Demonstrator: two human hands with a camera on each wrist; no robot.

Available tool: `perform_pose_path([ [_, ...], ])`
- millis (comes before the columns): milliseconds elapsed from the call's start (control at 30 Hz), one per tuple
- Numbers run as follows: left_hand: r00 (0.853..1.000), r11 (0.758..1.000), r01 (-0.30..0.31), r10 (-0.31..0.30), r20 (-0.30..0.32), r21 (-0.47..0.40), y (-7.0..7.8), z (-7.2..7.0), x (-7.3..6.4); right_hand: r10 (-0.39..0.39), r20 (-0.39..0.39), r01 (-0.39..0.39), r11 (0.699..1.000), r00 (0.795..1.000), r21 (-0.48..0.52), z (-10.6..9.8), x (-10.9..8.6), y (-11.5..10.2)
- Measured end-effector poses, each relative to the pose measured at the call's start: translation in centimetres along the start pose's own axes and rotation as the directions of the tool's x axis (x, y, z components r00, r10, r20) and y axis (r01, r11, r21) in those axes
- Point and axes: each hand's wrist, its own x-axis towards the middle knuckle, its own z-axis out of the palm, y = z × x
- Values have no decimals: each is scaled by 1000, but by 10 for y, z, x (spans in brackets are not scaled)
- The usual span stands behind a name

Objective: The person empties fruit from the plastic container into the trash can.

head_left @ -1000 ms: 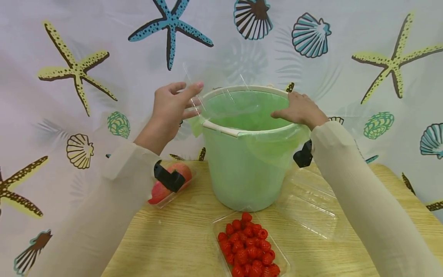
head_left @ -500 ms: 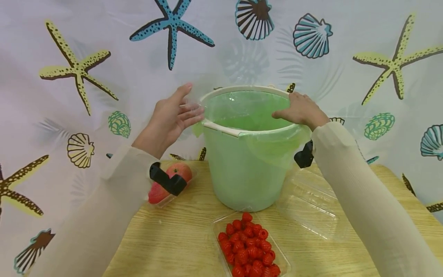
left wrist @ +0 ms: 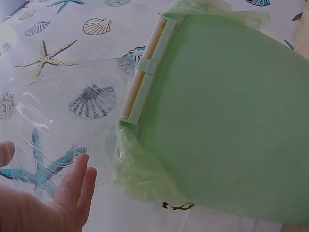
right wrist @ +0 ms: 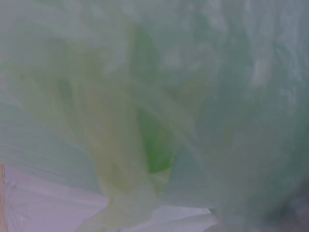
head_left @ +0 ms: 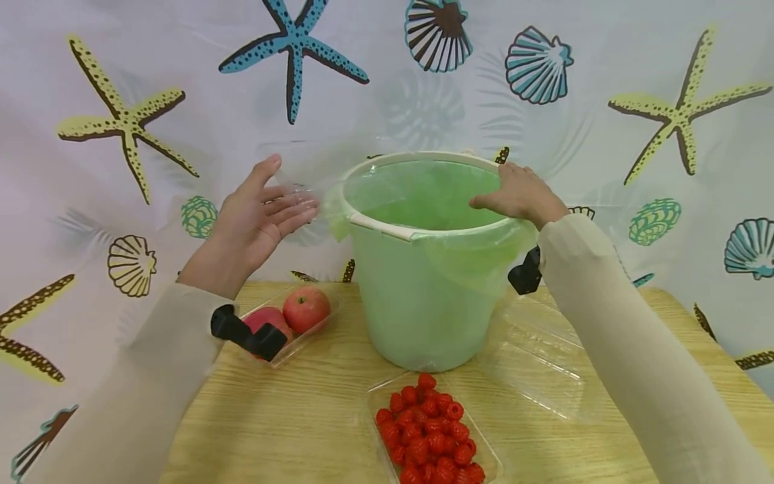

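A pale green bucket with a cream rim stands on the table, lined with a thin green plastic bag folded over its edge. On the bucket's right side my right hand grips the rim, thumb inside and fingers behind. Left of the bucket, my left hand holds a see-through plastic tray between thumb and fingers. That tray reaches toward the bucket's rim, and its outline is faint in the head view. Blurred green bag film fills most of the right wrist view.
Raspberries fill a clear tray in front of the bucket. Two apples lie in another clear tray at left. A clear plastic piece lies right of the bucket. Behind hangs a sea-themed curtain.
My left hand has moved left, away from above the bucket, and the clear tray has come with it. The apples are now more exposed. My right hand has stayed at the rim.
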Motion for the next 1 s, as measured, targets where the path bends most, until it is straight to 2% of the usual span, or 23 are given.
perform_pose_path([
  [167, 999, 992, 31, -30, 13, -124, 1, -18, -6, 1, -1, -1, 1000, 1000, -1, 0, 0, 1],
  [333, 997, 966, 65, -56, 44, -250, -3, -40, -15, 2, 4, -2, 1000, 1000, 2, 0, 0, 0],
  [467, 995, 942, 72, -46, 88, -327, -5, -54, -24, 6, 9, -6, 1000, 1000, -3, -1, 0, 0],
  [667, 987, 922, 51, 12, 161, -383, -10, -70, -35, 9, 8, -9, 1000, 1000, -2, -1, 0, 0],
  [867, 985, 912, 35, 38, 171, -408, -14, -90, -50, 7, 11, -7, 1000, 1000, -2, -1, 0, -1],
  [1000, 983, 920, 22, 51, 175, -390, -18, -102, -60, 12, 12, -12, 1000, 1000, -1, -1, 0, 0],
])
